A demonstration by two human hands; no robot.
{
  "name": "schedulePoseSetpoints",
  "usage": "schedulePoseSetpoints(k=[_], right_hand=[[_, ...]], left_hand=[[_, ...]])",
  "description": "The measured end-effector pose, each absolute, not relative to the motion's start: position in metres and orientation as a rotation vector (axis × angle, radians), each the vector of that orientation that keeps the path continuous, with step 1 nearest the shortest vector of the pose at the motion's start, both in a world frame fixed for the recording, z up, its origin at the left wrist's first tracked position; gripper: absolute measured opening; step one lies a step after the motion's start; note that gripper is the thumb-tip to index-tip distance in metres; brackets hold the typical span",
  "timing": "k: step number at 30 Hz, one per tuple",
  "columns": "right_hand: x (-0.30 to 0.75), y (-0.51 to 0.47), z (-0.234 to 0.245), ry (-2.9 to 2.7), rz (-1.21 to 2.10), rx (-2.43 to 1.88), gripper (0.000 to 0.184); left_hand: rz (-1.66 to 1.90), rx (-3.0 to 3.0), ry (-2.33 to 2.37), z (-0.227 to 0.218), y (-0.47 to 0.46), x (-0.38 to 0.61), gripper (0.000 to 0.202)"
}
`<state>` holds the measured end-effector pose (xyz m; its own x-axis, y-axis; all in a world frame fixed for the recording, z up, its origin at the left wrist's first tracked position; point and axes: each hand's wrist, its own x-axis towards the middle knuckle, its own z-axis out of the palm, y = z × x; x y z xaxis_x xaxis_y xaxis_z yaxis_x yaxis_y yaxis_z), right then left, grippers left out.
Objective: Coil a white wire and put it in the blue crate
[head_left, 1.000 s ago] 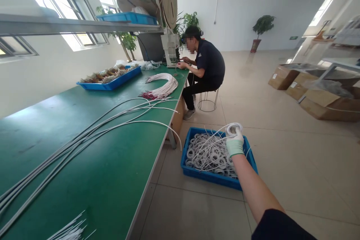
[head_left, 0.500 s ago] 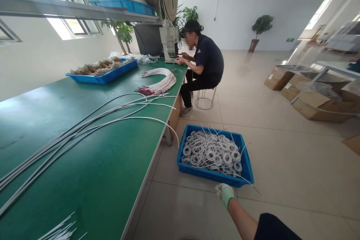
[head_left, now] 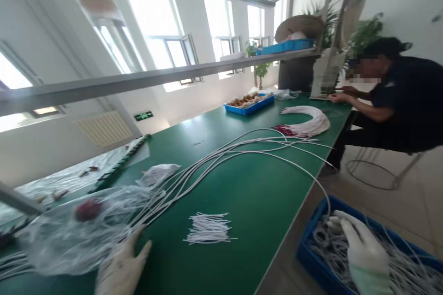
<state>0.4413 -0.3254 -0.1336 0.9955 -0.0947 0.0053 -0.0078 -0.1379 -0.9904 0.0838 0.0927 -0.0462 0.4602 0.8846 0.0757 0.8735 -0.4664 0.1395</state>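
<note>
My left hand point(head_left: 122, 265), in a pale glove, is at the near table edge, thumb and forefinger spread, beside a clear plastic bag point(head_left: 62, 239) and a bundle of long white cables point(head_left: 187, 179). Whether it touches them I cannot tell. My right hand point(head_left: 367, 249), also gloved, is over a blue bin point(head_left: 306, 244) full of coiled white cables point(head_left: 327, 253). Its fingers are bent together, and the drooping end of one long cable point(head_left: 313, 177) meets their tips; what they grip is hidden. Between the hands lies a bundle of short white tubes point(head_left: 210, 229).
A person point(head_left: 408, 97) sits working at the table's far end. Nearer are a curved bundle of red-tipped white wires point(head_left: 311, 122) and a blue tray point(head_left: 247, 109) of parts. A metal shelf rail point(head_left: 166, 75) crosses above the green table point(head_left: 249, 193).
My view has swung left toward the table. My right hand has moved from in front of the blue bin to above it. My left hand has come into view.
</note>
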Motion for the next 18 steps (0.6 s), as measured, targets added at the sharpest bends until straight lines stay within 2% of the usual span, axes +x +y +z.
schedulePoseSetpoints(k=[4,8,13,15,18], right_hand=[[0.408,-0.243,-0.107,-0.259,0.085,-1.675,0.051],[0.371,-0.161,-0.087,-0.648,0.265,-1.443,0.046],[0.341,-0.078,-0.064,-0.834,0.661,-1.301,0.043],[0.337,-0.051,-0.059,-0.757,0.742,-1.301,0.042],[0.337,-0.014,-0.053,-0.54,0.876,-1.285,0.042]], left_hand=[[0.106,2.685,1.55,-0.049,0.111,0.108,0.045],[0.059,2.79,1.409,-0.047,0.132,0.14,0.024],[0.025,2.677,1.35,-0.025,0.152,0.155,0.009],[0.095,2.549,1.326,-0.01,0.145,0.147,0.011],[0.264,2.399,1.15,0.006,0.113,0.111,0.03]])
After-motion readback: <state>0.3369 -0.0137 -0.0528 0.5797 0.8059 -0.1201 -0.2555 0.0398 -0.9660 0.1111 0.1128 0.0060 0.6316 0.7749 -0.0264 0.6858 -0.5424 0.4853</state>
